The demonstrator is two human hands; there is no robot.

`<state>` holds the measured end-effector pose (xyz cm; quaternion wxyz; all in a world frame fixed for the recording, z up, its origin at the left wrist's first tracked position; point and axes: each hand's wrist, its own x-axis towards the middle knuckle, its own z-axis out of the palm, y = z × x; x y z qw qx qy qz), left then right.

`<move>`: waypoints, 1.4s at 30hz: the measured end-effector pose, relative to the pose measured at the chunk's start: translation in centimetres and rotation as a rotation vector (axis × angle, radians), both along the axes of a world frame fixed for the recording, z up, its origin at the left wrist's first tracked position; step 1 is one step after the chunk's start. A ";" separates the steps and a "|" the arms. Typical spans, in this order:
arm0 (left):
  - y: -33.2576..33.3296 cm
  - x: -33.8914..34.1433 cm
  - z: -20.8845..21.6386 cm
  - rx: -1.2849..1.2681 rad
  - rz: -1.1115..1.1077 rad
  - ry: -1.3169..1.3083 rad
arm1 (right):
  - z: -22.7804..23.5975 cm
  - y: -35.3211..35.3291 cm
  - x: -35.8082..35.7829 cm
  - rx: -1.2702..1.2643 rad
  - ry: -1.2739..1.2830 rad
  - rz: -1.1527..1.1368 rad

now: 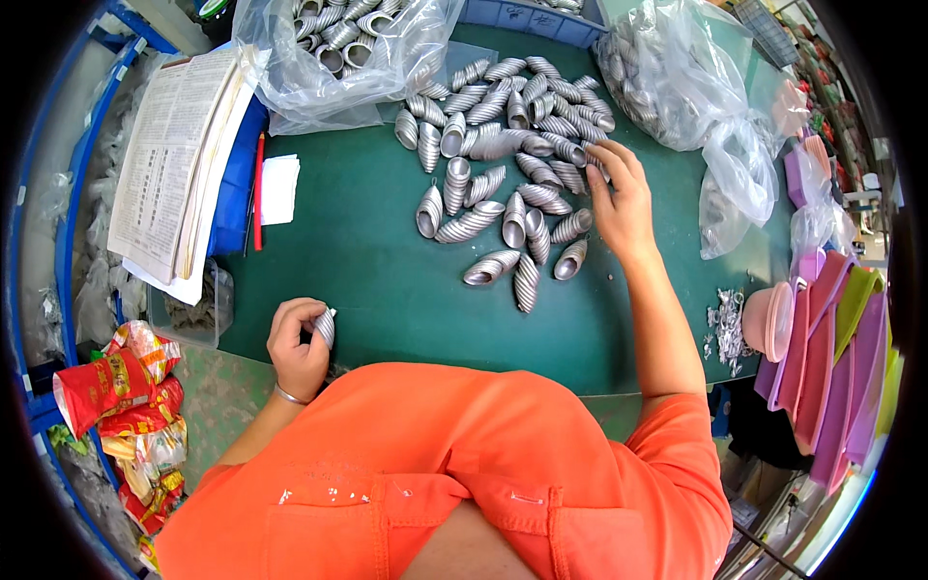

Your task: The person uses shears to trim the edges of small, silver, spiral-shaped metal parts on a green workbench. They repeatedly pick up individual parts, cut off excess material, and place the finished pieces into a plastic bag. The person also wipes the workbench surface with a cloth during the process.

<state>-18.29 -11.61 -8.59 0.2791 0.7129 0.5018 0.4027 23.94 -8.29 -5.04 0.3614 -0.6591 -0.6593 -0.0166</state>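
Observation:
A loose pile of silver metal sleeves, spirally ribbed and hollow with slanted ends, lies on the green table. My left hand is closed around one ribbed metal sleeve near the table's front edge; part of that sleeve is hidden by the fingers. At the right edge of the pile, my right hand has its thumb and fingers apart. Its fingertips reach over a sleeve there, touching or nearly touching it; a firm grip does not show.
Behind the pile stand an open clear bag of sleeves, a blue bin and another filled bag. Papers, a red pencil and a plastic box are left. Small metal bits and a pink cup sit right.

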 end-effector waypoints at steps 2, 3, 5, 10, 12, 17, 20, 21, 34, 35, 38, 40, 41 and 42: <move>0.0 0.0 0.1 -0.012 -0.006 0.004 | -1.2 0.5 -0.1 -0.069 -0.047 -0.036; 0.0 0.0 0.3 -0.028 -0.015 0.007 | -1.7 0.3 -0.5 -0.088 -0.114 -0.023; 0.0 0.0 0.4 -0.054 -0.014 0.003 | -2.5 -0.7 -2.2 -0.126 -0.246 -0.008; -0.1 -0.5 -1.6 -0.057 0.050 -0.082 | -1.7 -4.7 -3.5 -0.098 0.014 0.108; -0.4 -1.4 -2.8 -0.122 0.047 -0.186 | -1.4 -7.8 -4.6 -0.047 0.045 0.038; -0.4 -1.3 -2.8 -0.147 0.025 -0.181 | -2.4 -15.3 -5.0 -0.065 0.036 -0.185; -0.2 -0.7 -1.9 -0.178 0.003 -0.132 | -2.7 -17.1 -2.3 -0.067 -0.078 -0.434; 0.0 -0.7 -1.8 -0.173 -0.009 -0.120 | -2.7 -17.0 -1.3 -0.068 -0.088 -0.543; 0.3 -1.3 -3.0 -0.098 -0.001 -0.072 | -3.4 -16.1 2.7 -0.087 0.022 -0.597; 0.4 -1.1 -3.1 -0.101 0.001 -0.075 | -3.4 -15.9 2.6 -0.108 0.040 -0.578; 0.6 -0.8 -2.9 -0.109 -0.014 -0.082 | -4.1 -14.3 1.6 -0.092 -0.033 -0.515; 0.7 -1.2 -3.1 -0.119 -0.043 -0.122 | -4.3 -13.8 1.8 -0.125 -0.054 -0.506; 0.4 -1.4 -3.3 -0.122 -0.006 -0.174 | -4.1 -13.3 2.2 -0.117 -0.088 -0.471; 0.2 -1.1 -3.2 -0.125 0.019 -0.217 | -3.8 -13.5 3.1 -0.062 -0.125 -0.465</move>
